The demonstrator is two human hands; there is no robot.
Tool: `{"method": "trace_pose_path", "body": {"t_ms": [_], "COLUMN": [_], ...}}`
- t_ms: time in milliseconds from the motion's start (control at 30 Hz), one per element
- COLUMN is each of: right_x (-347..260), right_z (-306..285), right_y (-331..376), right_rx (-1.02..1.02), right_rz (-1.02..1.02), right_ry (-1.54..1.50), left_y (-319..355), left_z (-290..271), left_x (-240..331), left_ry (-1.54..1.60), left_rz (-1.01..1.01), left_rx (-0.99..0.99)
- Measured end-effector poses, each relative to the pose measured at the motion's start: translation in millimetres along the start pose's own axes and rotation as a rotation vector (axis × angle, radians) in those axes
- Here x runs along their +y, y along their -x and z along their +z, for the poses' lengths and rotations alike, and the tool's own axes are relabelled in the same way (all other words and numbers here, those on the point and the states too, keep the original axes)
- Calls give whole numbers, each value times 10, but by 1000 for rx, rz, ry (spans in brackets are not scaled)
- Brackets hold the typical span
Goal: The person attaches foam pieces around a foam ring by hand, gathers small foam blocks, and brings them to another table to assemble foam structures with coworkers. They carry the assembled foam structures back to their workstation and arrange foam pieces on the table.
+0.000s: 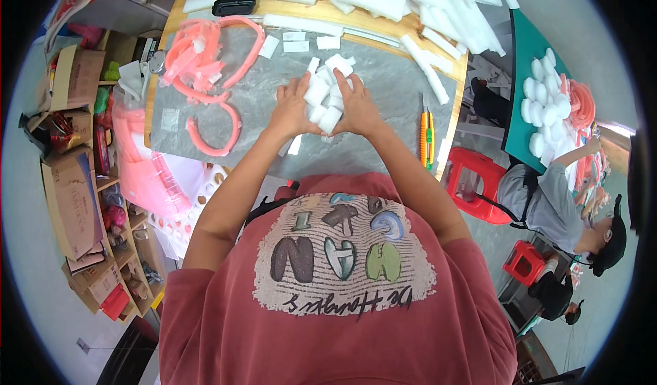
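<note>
Left hand [291, 110] and right hand [357, 108] pressed from both sides on cluster of white foam blocks [326, 91], fingers curled around them, blocks bunched between palms on grey tabletop [383, 135]. Just below hands, small white scrap lying flat. Left of left hand, pink foam curved strips [212, 121], more piled farther up-left. Right of right hand, orange and green utility knives [427, 135] near tabletop edge. Beyond hands, long white foam strips [424, 67] and stacked foam sheets. Far right, another person seated at green table.
</note>
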State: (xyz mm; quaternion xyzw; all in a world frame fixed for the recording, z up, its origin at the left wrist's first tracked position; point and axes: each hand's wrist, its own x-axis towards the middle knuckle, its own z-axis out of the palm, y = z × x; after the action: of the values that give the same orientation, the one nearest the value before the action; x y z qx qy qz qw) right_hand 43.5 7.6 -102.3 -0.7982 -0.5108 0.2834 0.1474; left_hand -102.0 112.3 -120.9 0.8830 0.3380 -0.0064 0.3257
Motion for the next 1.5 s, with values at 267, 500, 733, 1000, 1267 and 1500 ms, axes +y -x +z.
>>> {"method": "trace_pose_path", "body": {"t_ms": [267, 500, 733, 1000, 1267, 1500], "right_x": [38, 62, 143, 206, 248, 153], "right_z": [-68, -112, -54, 12, 101, -109], "right_y": [-168, -218, -199, -373, -300, -212], "right_rx": [-94, -163, -116, -134, -55, -141], "right_rz": [-52, -93, -155, -134, -203, -223], "right_ry": [-4, -59, -109, -197, -406, -312], "left_y": [-253, -315, -212, -365, -363, -259], "left_z": [-45, -33, 30, -11, -178, -225], "left_x": [-45, -17, 41, -17, -36, 68], "left_ry": [141, 241, 310, 294, 703, 823], "left_rz": [171, 203, 154, 219, 229, 181], "left_rx": [-103, -181, -38, -99, -154, -252]}}
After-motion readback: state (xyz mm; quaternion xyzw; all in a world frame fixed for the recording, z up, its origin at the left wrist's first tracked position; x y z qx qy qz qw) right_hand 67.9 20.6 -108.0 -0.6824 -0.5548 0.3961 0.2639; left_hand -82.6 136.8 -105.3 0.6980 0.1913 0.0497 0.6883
